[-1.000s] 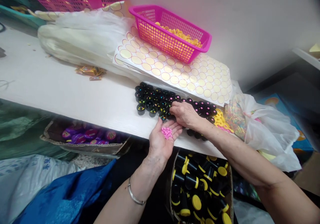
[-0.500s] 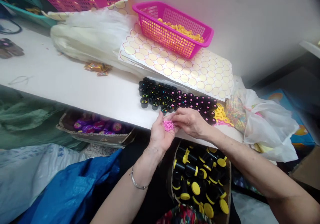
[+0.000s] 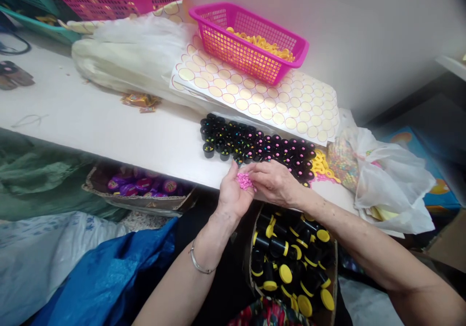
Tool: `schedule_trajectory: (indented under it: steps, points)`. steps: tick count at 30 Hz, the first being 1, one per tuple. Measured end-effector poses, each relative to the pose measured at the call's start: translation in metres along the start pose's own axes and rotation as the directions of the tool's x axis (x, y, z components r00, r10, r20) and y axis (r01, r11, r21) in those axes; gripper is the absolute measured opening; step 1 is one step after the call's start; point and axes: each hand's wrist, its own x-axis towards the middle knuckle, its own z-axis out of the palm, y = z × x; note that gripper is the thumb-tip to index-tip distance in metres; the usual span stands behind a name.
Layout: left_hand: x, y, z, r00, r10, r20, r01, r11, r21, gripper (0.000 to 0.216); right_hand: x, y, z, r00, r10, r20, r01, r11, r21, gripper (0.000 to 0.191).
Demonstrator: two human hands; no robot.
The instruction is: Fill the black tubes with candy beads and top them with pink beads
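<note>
My left hand point(image 3: 233, 196) is cupped palm up at the front edge of the white table, holding a small heap of pink candy-like pieces point(image 3: 244, 180). The fingers of my right hand point(image 3: 274, 183) are pinched together at the right side of that heap; whatever is between the fingertips is hidden. Just beyond both hands, rows of small black round cups point(image 3: 233, 134) stand close together on the table. Many on the right have one pink piece on top, while those on the left show yellow, green and blue bits.
Behind the cups, a pink basket point(image 3: 251, 49) of yellow rings rests on sticker sheets point(image 3: 255, 108). Yellow rings point(image 3: 320, 163) and a bag of coloured beads point(image 3: 342, 156) lie at right. Below is a box of black containers with yellow lids point(image 3: 286, 273); purple items point(image 3: 143, 185) fill another box.
My right hand has lowered slightly, from just above the palm's edge to the pink heap. My left hand stays in nearly the same place.
</note>
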Motion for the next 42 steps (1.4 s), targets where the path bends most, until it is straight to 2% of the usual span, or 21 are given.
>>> schedule_trajectory:
  steps: [5, 10, 17, 19, 24, 26, 29, 32, 35, 38, 42]
  points:
    - [0.004, 0.000, -0.003, 1.000, -0.012, 0.008, 0.013, 1.000, -0.006, 0.043, -0.007, -0.004, 0.011, 0.989, 0.083, -0.120, -0.103, 0.979, -0.175, 0.020]
    - [0.006, -0.001, -0.005, 0.998, -0.054, 0.014, 0.054, 0.998, -0.017, 0.044, -0.007, -0.003, 0.013, 0.987, 0.108, -0.122, -0.139, 0.951, -0.276, 0.031]
    - [0.007, 0.001, -0.006, 0.998, -0.057, 0.036, 0.058, 0.998, -0.025, 0.043, -0.011, 0.002, 0.012, 1.000, 0.023, 0.001, -0.022, 0.966, -0.259, 0.021]
    - [0.006, 0.002, -0.005, 0.999, -0.043, 0.027, 0.043, 0.999, -0.010, 0.043, -0.010, 0.002, 0.012, 0.999, 0.035, 0.004, -0.033, 0.974, -0.223, 0.020]
    - [0.002, 0.004, -0.002, 0.999, -0.026, 0.032, 0.025, 0.999, 0.046, 0.047, 0.003, 0.004, 0.010, 0.976, 0.207, 0.066, -0.198, 0.973, -0.118, 0.022]
    - [0.001, 0.005, -0.001, 0.999, -0.012, 0.033, 0.010, 0.998, 0.056, 0.047, 0.009, 0.005, 0.009, 0.966, 0.238, 0.103, -0.227, 0.968, -0.108, 0.024]
    - [0.001, 0.007, -0.002, 1.000, 0.002, 0.023, -0.003, 0.998, 0.060, 0.049, 0.014, 0.003, 0.009, 0.968, 0.210, 0.134, -0.190, 0.971, -0.148, 0.022]
    - [0.000, 0.010, -0.004, 1.000, 0.012, 0.025, -0.013, 0.999, 0.037, 0.049, 0.016, -0.001, 0.009, 0.982, 0.148, 0.119, -0.123, 0.972, -0.199, 0.018]
    - [-0.002, 0.013, -0.004, 0.999, 0.039, 0.017, -0.039, 0.999, -0.009, 0.046, 0.020, -0.001, 0.011, 0.986, 0.138, 0.089, -0.118, 0.973, -0.196, 0.021]
    - [-0.002, 0.016, -0.005, 0.998, 0.047, -0.031, -0.049, 0.998, -0.043, 0.044, 0.027, 0.007, 0.014, 0.979, 0.202, 0.021, -0.197, 0.970, -0.143, 0.025]
    - [-0.002, 0.018, -0.007, 0.975, 0.044, -0.217, -0.038, 0.999, 0.032, 0.045, 0.043, 0.022, 0.018, 0.954, 0.299, -0.002, -0.298, 0.948, -0.109, 0.027]
